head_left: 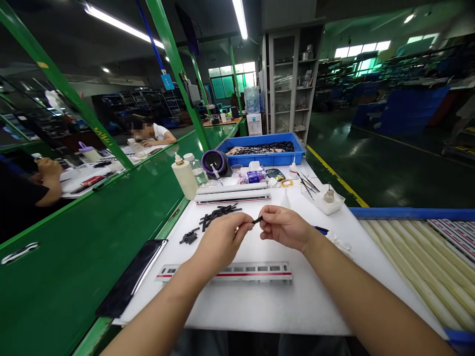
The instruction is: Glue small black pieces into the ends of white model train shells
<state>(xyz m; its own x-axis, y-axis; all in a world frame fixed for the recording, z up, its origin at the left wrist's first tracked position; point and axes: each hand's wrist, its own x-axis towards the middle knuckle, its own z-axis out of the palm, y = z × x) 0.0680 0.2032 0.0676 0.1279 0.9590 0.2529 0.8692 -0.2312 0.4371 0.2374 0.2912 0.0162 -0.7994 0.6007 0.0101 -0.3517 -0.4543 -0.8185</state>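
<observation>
Between my fingertips, above the white table [256, 306], is a small black strip [257, 219]. My left hand [225, 237] pinches its left end, and my right hand [284, 227] grips its right end. Below the hands lies a white model train car body [260, 272] with a red stripe, partly hidden by my left forearm. Behind my left hand is a pile of black strips [218, 212], with a smaller pile of short black pieces [189, 237] to its left. Farther back, another train car body [233, 198] lies lengthwise across the table.
A blue bin [267, 158] of black parts stands at the back, near bottles [183, 178] and a dark cup [215, 163]. Tweezers [308, 185] and a white tray [328, 200] lie right. A green partition [92, 222] borders the left; two people sit beyond it.
</observation>
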